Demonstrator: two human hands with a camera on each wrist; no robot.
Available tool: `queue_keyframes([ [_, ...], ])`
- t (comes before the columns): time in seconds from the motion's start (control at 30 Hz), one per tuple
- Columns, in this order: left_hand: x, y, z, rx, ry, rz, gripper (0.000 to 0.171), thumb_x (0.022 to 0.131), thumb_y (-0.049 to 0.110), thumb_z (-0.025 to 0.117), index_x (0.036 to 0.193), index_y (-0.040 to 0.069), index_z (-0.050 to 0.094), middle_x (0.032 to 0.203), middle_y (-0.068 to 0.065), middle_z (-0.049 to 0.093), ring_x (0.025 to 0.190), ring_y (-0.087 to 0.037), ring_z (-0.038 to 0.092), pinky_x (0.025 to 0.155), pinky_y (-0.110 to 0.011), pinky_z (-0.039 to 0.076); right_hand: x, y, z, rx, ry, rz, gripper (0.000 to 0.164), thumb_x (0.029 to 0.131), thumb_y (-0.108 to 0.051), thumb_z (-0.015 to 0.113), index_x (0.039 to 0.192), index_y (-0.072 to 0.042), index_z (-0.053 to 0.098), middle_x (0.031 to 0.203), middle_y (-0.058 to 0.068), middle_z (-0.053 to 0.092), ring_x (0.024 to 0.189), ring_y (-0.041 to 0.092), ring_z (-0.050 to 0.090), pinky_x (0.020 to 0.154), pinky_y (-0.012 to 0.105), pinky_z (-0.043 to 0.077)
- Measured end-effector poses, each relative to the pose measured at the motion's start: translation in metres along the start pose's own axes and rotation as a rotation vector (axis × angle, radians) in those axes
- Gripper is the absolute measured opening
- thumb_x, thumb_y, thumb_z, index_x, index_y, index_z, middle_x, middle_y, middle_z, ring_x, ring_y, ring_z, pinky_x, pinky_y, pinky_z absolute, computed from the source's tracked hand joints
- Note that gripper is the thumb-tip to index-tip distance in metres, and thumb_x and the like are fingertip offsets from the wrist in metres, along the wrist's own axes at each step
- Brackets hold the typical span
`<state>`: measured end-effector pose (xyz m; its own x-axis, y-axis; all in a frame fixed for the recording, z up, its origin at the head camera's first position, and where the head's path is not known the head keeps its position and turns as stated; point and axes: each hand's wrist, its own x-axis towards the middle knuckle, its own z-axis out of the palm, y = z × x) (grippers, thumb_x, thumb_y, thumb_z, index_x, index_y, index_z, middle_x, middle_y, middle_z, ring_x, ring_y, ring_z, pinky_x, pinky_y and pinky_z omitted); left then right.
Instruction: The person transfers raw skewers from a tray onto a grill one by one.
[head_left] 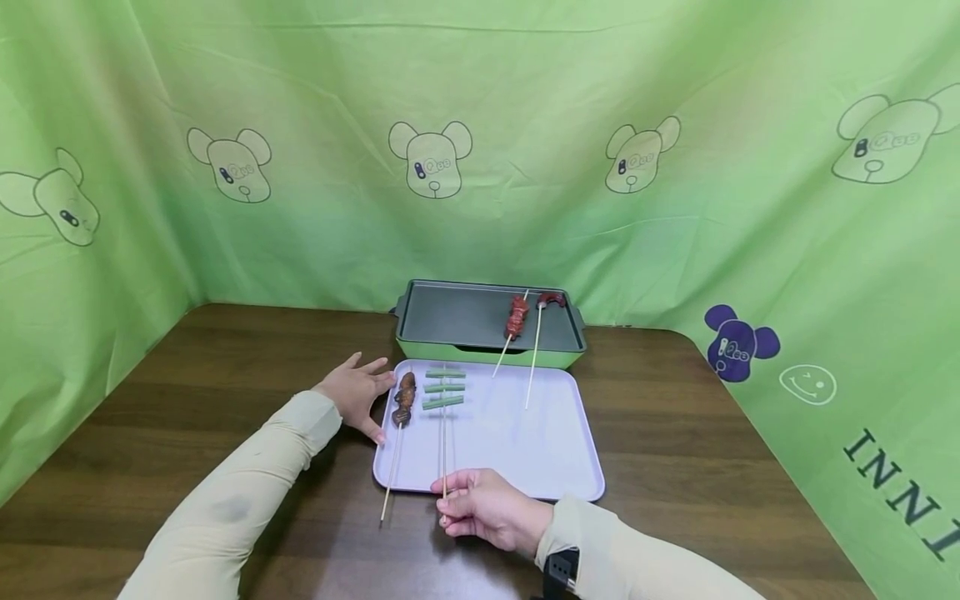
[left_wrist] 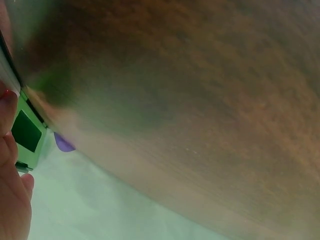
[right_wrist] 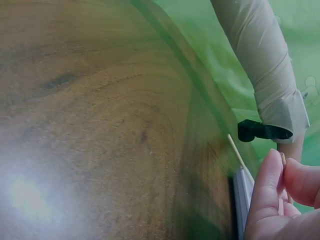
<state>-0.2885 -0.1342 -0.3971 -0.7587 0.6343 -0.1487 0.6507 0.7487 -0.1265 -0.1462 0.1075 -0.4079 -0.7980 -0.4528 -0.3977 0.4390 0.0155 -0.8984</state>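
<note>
In the head view my right hand (head_left: 491, 510) pinches the lower end of a green vegetable skewer (head_left: 444, 387), thumb against fingers. Its cut green pieces are over the left part of the lilac tray (head_left: 517, 442). Spread fingers of my left hand (head_left: 356, 395) rest at the tray's left edge. Beside that hand, a browned meat skewer (head_left: 404, 400) lies on the tray, its stick reaching past the front rim. The right wrist view shows the right hand (right_wrist: 280, 200) with the thin stick between thumb and finger. Only part of the left hand (left_wrist: 14, 200) appears in the left wrist view.
Behind the tray stands a green-sided grill with a dark plate (head_left: 457, 315). A red meat skewer (head_left: 517, 317) and a skewer with a curled dark red piece (head_left: 552, 299) lie on it, sticks extending over the tray. A green curtain (head_left: 322, 233) hangs behind the wooden table (head_left: 675, 450).
</note>
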Motion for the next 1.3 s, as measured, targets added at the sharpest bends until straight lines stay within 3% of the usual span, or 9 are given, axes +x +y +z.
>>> queue_keyframes([
  [0.43,0.000,0.001,0.000,-0.018,0.010,0.005,0.107,0.063,0.073,0.068,0.139,0.000,0.049,0.142,-0.011,0.049,0.140,-0.032,0.029,0.109,-0.059,0.019,-0.010,-0.014,-0.001,0.005,-0.027,-0.047,0.032,0.089,0.012,0.049,0.120,0.018,0.047,0.071,-0.001,0.056,0.060,0.005,0.057,0.058,0.015,0.050],
  [0.83,0.001,0.000,0.002,-0.021,0.009,-0.001,0.108,0.062,0.073,0.068,0.139,0.000,0.048,0.142,-0.012,0.048,0.140,-0.032,0.029,0.109,-0.059,0.019,-0.022,-0.033,-0.007,-0.017,-0.075,-0.038,0.026,0.088,0.014,0.048,0.115,0.016,0.048,0.071,0.001,0.057,0.061,0.007,0.060,0.059,0.015,0.051],
  [1.3,-0.001,0.002,0.000,-0.028,0.012,0.001,0.106,0.063,0.071,0.070,0.139,-0.001,0.048,0.142,-0.012,0.049,0.140,-0.032,0.029,0.109,-0.059,0.019,-0.015,-0.064,-0.012,-0.044,-0.099,-0.068,0.026,0.091,0.012,0.047,0.116,0.015,0.047,0.072,0.000,0.056,0.065,0.007,0.058,0.063,0.017,0.052],
])
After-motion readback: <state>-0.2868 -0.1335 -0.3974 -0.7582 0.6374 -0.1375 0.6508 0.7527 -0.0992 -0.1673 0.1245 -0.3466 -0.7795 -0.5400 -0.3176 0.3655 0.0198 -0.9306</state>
